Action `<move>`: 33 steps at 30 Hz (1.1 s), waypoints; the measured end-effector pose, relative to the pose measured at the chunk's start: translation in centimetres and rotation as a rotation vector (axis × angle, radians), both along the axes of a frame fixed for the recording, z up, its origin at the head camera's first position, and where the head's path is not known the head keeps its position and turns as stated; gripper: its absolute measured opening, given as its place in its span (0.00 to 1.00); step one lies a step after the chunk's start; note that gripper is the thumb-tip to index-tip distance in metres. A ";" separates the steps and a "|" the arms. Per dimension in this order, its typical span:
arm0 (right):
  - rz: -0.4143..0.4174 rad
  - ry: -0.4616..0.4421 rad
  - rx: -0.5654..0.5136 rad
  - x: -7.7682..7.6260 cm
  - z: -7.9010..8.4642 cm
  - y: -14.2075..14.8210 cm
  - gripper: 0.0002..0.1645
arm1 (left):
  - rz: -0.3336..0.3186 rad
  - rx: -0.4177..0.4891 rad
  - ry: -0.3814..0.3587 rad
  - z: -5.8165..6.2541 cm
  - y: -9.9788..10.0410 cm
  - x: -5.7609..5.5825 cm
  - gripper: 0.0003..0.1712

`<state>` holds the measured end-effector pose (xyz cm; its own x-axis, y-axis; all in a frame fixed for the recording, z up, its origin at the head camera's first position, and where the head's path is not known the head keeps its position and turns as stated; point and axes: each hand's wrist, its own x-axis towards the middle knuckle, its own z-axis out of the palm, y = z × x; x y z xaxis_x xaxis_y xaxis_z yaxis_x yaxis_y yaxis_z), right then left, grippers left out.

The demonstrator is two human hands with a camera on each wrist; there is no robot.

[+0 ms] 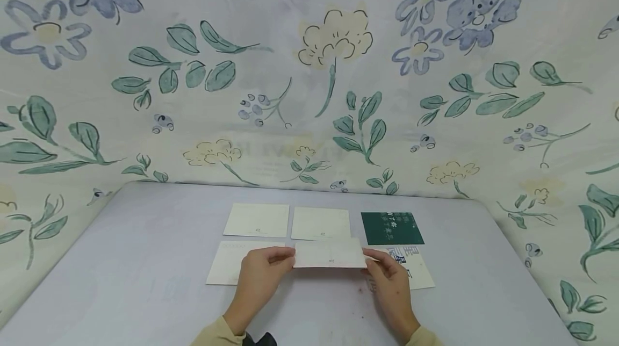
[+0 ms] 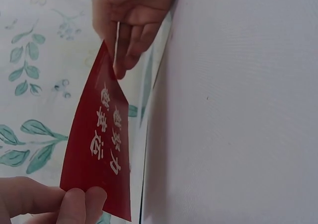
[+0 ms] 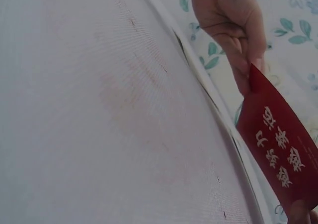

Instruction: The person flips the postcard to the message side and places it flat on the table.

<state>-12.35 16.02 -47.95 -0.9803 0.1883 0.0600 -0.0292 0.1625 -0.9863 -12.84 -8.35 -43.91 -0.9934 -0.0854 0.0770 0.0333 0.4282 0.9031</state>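
Observation:
Both hands hold up one postcard (image 1: 329, 254) by its short ends, above the table's middle. Its cream back shows in the head view; the wrist views show its red face (image 2: 97, 139) with white Chinese characters, the same red card (image 3: 276, 134) in the right one. My left hand (image 1: 261, 279) pinches the left end between thumb and fingers. At the opposite end, my right hand (image 1: 393, 287) pinches likewise. Below the left hand lies a cream card (image 1: 222, 265), partly covered. A pale card with blue lettering (image 1: 420, 268) is partly behind the right hand.
Behind the held postcard lie two cream cards (image 1: 256, 221) (image 1: 321, 222) side by side. A dark green card with white characters (image 1: 391, 229) lies to their right. The white table (image 1: 145, 260) backs onto a floral cloth (image 1: 280, 77).

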 end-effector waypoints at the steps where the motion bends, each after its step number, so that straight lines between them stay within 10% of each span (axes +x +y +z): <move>1: 0.000 0.001 -0.007 0.0 0.0 0.0 0.13 | -0.001 -0.007 0.001 0.0 0.0 0.0 0.07; 33: -0.068 -0.092 0.249 0.2 0.2 -0.7 0.16 | -0.065 -0.108 -0.008 -0.9 -0.1 0.2 0.14</move>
